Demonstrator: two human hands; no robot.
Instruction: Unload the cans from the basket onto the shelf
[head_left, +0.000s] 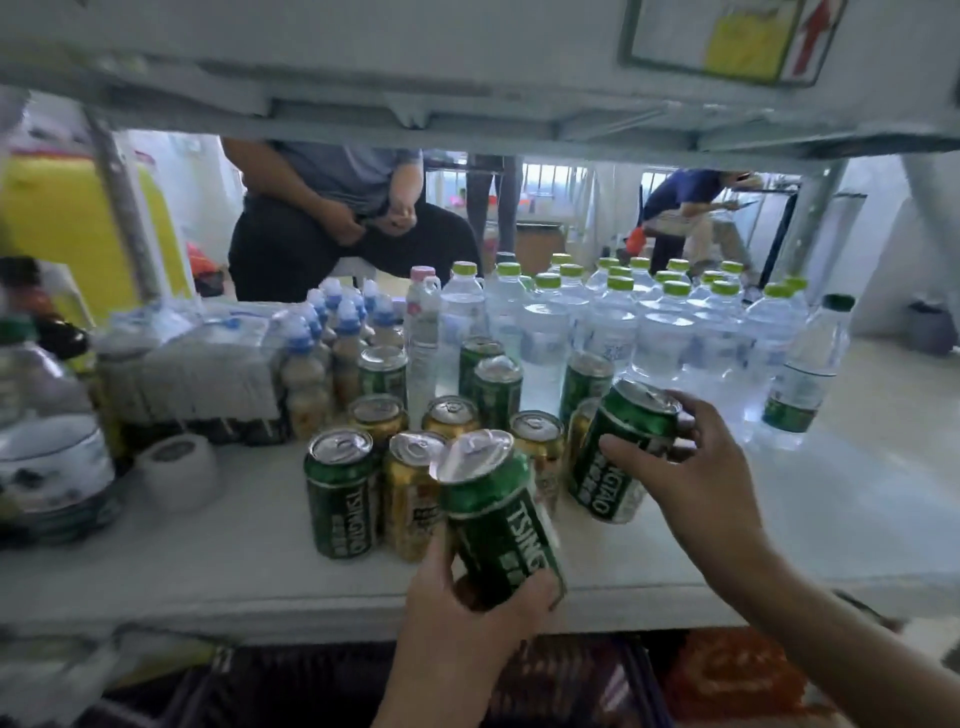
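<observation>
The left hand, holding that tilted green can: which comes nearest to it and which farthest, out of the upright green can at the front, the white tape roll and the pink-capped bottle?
From the left hand:
1. Upright green can, just up-left, front row.
2. White tape roll, further left on the shelf.
3. Pink-capped bottle, deep behind the cans.
</observation>
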